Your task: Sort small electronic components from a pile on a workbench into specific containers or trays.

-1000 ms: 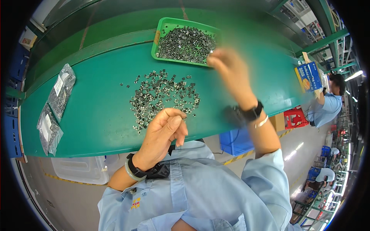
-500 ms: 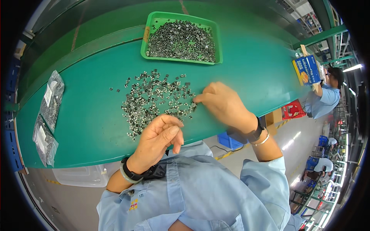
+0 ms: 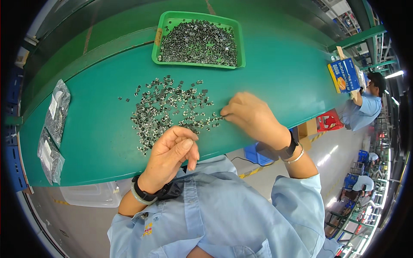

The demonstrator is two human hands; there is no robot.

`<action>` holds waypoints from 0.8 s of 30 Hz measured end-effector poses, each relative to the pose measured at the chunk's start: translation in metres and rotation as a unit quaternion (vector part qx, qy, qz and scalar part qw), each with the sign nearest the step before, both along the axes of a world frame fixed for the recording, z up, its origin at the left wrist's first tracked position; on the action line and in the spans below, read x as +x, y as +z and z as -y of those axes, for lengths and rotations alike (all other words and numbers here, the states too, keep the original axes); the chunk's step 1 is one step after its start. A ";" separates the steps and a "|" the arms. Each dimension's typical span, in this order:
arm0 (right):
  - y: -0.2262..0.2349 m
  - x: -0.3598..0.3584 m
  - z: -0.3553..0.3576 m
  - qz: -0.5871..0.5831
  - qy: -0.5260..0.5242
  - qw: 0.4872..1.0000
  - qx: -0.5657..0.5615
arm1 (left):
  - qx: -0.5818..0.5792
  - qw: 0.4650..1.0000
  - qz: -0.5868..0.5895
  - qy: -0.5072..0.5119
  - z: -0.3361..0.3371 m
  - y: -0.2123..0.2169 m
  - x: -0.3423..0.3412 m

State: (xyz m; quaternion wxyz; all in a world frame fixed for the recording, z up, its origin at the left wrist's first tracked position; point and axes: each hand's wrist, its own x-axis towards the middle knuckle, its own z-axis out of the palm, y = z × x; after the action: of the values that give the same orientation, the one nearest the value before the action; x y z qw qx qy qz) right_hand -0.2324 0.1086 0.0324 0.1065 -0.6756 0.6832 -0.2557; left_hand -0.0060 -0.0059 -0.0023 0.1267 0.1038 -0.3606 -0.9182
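Note:
A loose pile of small black and silver metal parts (image 3: 157, 114) lies spread over the green worktop. At the near edge of this pile is my left hand (image 3: 170, 152), palm turned partly up, its fingers curled in with the thumb against them. Whatever it may hold is hidden. My right hand (image 3: 251, 112) is at the pile's right side, thumb and fingertips pinched together just by the outermost parts. It is slightly blurred, and anything between the fingertips is too small to make out.
Beyond the pile stands a green tray (image 3: 241, 58) heaped with the same kind of parts. Clear plastic bags (image 3: 59, 107) lie at the left on the worktop (image 3: 94, 142). At the far right are a blue and yellow box (image 3: 344, 76) and a person in blue (image 3: 365, 109).
My right hand has drawn slightly to the right, its fingertips a little farther from the middle of the pile. My left hand keeps its curled pose. The whole view has shifted slightly.

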 end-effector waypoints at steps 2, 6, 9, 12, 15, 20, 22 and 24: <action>0.003 -0.001 0.000 -0.010 0.012 1.000 0.008 | -0.002 1.000 0.000 0.005 -0.001 0.000 0.000; 0.010 -0.003 -0.004 -0.001 -0.023 0.999 -0.034 | -0.005 1.000 0.000 0.007 -0.002 0.002 -0.001; 0.006 -0.003 -0.004 0.042 -0.035 0.998 -0.042 | -0.029 0.999 0.030 0.013 -0.004 0.004 -0.001; 0.013 0.010 -0.007 0.118 -0.037 0.991 -0.042 | -0.057 0.996 0.065 0.018 -0.006 0.010 -0.006; 0.018 0.027 -0.005 0.172 -0.020 0.984 -0.044 | -0.087 0.990 0.107 0.025 -0.008 0.015 -0.013; 0.016 0.045 0.001 0.163 0.017 0.984 -0.076 | -0.117 0.987 0.107 0.016 -0.009 0.017 -0.013; 0.014 0.051 0.003 0.146 0.024 0.985 -0.090 | -0.114 0.988 0.104 0.011 -0.008 0.015 -0.011; 0.015 0.056 0.003 0.082 0.018 0.990 -0.111 | -0.094 0.991 0.097 0.013 -0.007 0.014 -0.009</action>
State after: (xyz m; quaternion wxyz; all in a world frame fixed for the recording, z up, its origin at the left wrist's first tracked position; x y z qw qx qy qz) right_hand -0.1760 0.1052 0.0470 0.0912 -0.6723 0.6274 -0.3823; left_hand -0.0145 0.0014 0.0115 0.1124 0.1852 -0.4542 -0.8642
